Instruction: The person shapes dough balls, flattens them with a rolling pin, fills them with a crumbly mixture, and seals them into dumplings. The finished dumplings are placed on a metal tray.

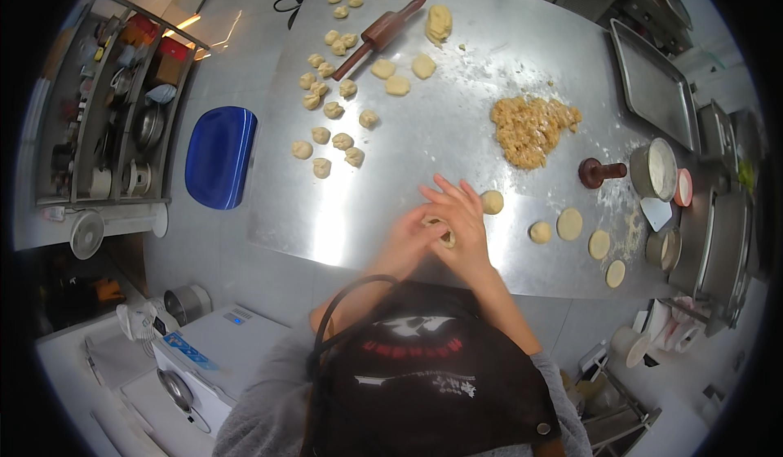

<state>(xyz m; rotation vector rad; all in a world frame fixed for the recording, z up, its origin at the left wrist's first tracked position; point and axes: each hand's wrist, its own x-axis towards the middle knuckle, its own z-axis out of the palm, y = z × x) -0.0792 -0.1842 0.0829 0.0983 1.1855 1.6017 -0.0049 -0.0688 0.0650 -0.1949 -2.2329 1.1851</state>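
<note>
Both my hands meet over the near edge of the steel table (391,169), around one piece of dough (448,236) with a darker middle. My left hand (407,240) is blurred, with its thumb at the dough. My right hand (462,218) cups the same piece, its fingers raised and spread. Just right of it sits a dough ball (492,202). Farther right are a smaller ball (540,232) and several flat dough rounds (569,224). A heap of crumbly golden filling (529,129) lies beyond them. Several pleated dough pieces (342,141) are spread over the table's left part.
A wooden rolling pin (382,31) lies near a dough lump (438,23) and flattened pieces (397,85). At right stand a wooden presser (591,173), a metal bowl of flour (662,169), a white scraper (656,214) and a tray (657,83). A blue stool (220,157) stands left.
</note>
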